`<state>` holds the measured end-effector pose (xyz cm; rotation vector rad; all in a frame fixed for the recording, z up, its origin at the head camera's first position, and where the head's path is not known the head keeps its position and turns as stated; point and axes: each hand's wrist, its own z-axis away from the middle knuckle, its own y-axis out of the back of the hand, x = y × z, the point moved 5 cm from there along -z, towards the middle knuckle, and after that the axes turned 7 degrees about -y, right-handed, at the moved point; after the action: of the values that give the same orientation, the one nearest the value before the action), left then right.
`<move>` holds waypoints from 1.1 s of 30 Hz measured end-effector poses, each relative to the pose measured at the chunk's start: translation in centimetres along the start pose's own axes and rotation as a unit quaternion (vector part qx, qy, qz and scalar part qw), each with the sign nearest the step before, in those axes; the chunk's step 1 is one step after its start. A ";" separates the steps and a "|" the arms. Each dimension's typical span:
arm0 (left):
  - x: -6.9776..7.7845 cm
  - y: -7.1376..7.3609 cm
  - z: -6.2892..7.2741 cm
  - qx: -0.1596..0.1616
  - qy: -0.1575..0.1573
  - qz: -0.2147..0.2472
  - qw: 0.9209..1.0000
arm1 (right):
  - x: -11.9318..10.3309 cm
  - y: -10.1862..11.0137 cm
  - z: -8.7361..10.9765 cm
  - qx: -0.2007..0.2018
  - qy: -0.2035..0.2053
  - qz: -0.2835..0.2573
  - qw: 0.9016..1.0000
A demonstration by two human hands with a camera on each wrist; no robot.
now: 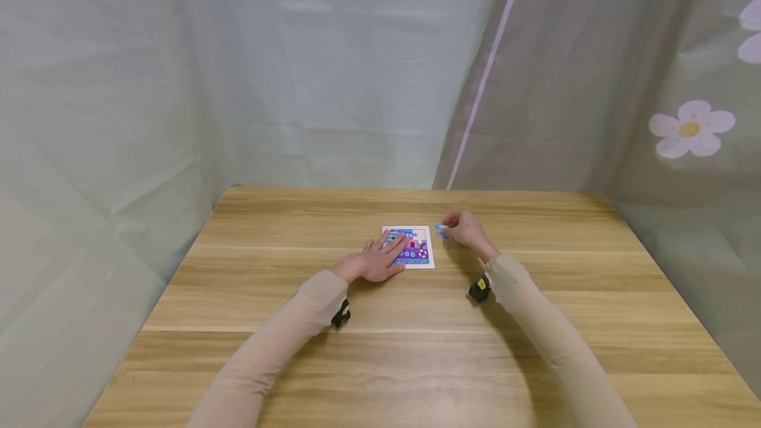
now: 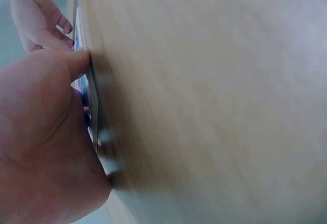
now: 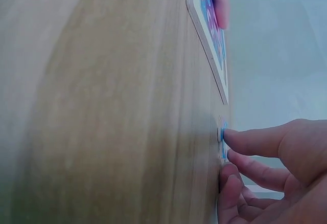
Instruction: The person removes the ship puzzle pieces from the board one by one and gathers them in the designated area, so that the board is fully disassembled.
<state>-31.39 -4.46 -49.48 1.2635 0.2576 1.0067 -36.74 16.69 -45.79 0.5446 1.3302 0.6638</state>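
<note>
A jigsaw puzzle in a white-bordered tray [image 1: 431,257] lies toward the back of the table, its picture purple, blue and pink. My left hand [image 1: 379,264] rests on its left part with fingers spread, hiding some of the picture. In the left wrist view the thumb [image 2: 77,63] lies over the tray's edge. Just right of the tray, my right hand [image 1: 467,228] pinches a small blue puzzle piece [image 3: 222,134] between thumb and fingers, close to the tabletop. Blue and purple puzzle pieces [image 1: 441,235] show beside its fingertips, partly covered by them.
The wood-grain table [image 1: 404,362] extends around the tray on every side. Grey curtains [image 1: 333,84] hang behind it and at both sides, with a flower print [image 1: 691,128] on the right. Each wrist wears a small black camera, one of them near the right sleeve [image 1: 479,289].
</note>
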 end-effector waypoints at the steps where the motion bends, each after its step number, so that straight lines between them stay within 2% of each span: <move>1: 0.0 0.0 0.0 0.000 0.000 -0.001 1.000 | 0.0 0.0 0.0 -0.001 0.001 0.000 1.000; 10: 0.7 0.3 0.5 0.002 -0.006 0.000 1.000 | 0.1 -0.1 0.1 0.003 -0.005 0.011 1.000; 16: 1.1 0.6 0.9 0.004 -0.007 -0.006 1.000 | -0.3 0.1 0.3 0.013 0.013 0.016 1.000; 26: 0.5 0.3 0.4 0.012 -0.004 -0.007 1.000 | -1.1 -0.2 0.5 0.026 0.031 0.005 0.999; 33: 0.3 0.2 0.3 0.018 -0.007 -0.008 1.000 | -1.6 -0.7 0.6 0.017 0.045 -0.009 0.999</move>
<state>-31.10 -4.40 -49.12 1.2985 0.2752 0.9828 -36.24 15.08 -45.09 0.5352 1.4322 0.6579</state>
